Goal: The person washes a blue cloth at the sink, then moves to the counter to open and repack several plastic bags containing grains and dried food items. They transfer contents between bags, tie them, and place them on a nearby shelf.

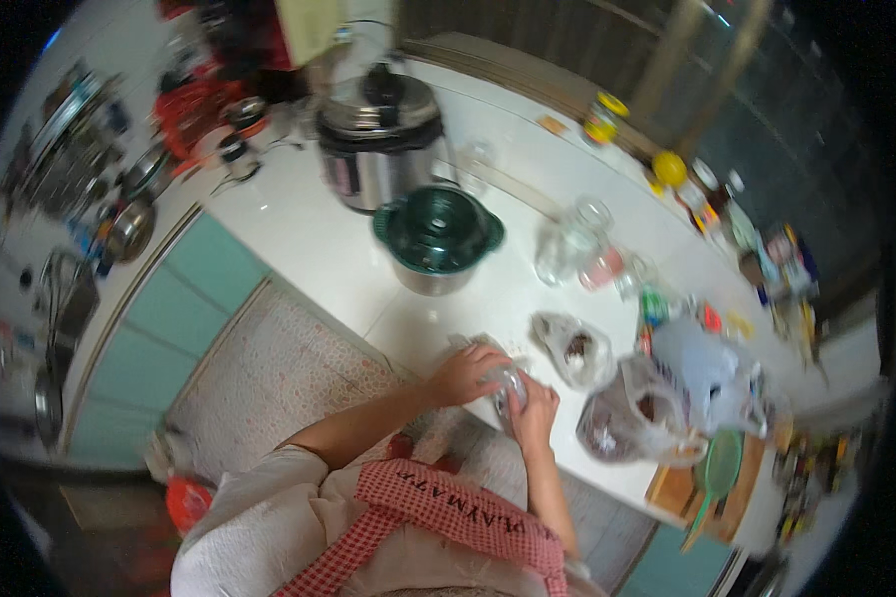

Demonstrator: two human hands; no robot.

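Note:
My left hand [469, 374] and my right hand [534, 410] meet at the front edge of the white counter [411, 336]. Between them is a crumpled clear plastic bag [509, 384], with the fingers of both hands closed on it. Blur hides what is inside the bag. Small crumbs are scattered on the counter just beyond my hands. To the right lies a small plastic bag [597, 360] that gapes around dark bits. A larger plastic bag [605, 433] with dark contents sits nearer the edge.
A pot with a dark green top [439, 239] stands ahead, before an electric pressure cooker [377, 168]. Glass jars [560, 257] line the back. At right are a pale blue plastic bag [694, 358] and a green strainer [720, 457] on a wooden cutting board [668, 485].

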